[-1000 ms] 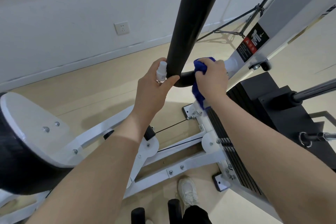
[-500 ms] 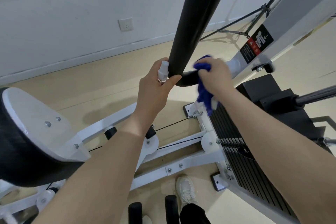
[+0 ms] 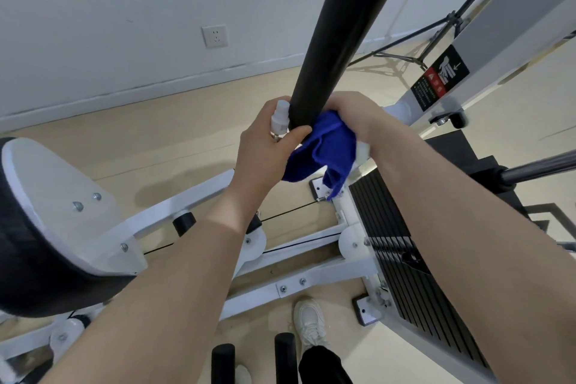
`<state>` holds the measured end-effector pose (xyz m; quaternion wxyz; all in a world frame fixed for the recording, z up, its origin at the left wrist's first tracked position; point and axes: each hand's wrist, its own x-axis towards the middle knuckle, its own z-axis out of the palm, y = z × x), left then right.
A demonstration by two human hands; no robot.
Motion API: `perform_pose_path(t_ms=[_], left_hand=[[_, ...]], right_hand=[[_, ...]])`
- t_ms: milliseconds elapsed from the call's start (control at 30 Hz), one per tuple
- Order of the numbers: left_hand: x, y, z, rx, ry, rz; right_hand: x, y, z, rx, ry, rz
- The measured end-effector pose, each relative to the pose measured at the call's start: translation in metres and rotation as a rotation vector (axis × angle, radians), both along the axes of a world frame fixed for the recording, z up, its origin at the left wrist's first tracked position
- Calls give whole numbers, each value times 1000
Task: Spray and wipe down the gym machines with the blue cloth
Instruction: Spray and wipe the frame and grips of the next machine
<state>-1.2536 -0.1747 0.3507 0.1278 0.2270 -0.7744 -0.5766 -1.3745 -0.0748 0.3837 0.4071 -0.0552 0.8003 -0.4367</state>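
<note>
A white gym machine (image 3: 174,215) filled most of the view, its frame running from lower left to the weight stack (image 3: 402,246) at right. A dark seat pad (image 3: 37,259) with a white back plate sat at far left. A thick black bar (image 3: 339,25) rose from centre to the top edge. A white upright (image 3: 511,12) with a warning label (image 3: 439,78) leaned at upper right. Beige floor (image 3: 156,140), white wall (image 3: 124,9) with a socket (image 3: 214,36) lay beyond. A white shoe (image 3: 308,321) stood at bottom centre.

Left hand (image 3: 265,153) was curled round the bar's lower end, thumb across the front, also gripping a small white spray bottle (image 3: 279,118) against the bar's left side. Right hand (image 3: 358,115) gripped the blue cloth (image 3: 324,150), fingers curled, pressing it to the bar's right side at the bottom. Cloth was bunched, touching the left thumb, loose end hanging down toward the frame. Both hands were just beside each other at the bar end.
</note>
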Motion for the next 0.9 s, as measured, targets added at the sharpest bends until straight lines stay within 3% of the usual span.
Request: perform_pose_path(t_ms=[133, 233, 367, 467, 533, 600, 733, 800, 900], left_hand=[[1, 0, 1, 55, 19, -21], [0, 0, 1, 77, 35, -12], [0, 1, 3, 89, 15, -16], [0, -3, 6, 104, 4, -45], [-1, -6, 7, 108, -15, -69], [-1, -7, 9, 97, -12, -84], [1, -7, 11, 80, -2, -92], [1, -7, 11, 86, -2, -100], [0, -10, 11, 114, 0, -104]], right_hand=[[9, 4, 5, -248, -192, -225], [26, 7, -4, -298, 22, -218], [11, 20, -32, 250, 728, 304], [3, 26, -43, 522, 956, 362], [12, 17, -43, 476, 877, 143], [19, 2, -34, 238, 575, -59], [20, -2, -7, -80, 65, -115], [14, 4, -7, -35, 159, 5], [-6, 13, -22, 432, 702, 339]])
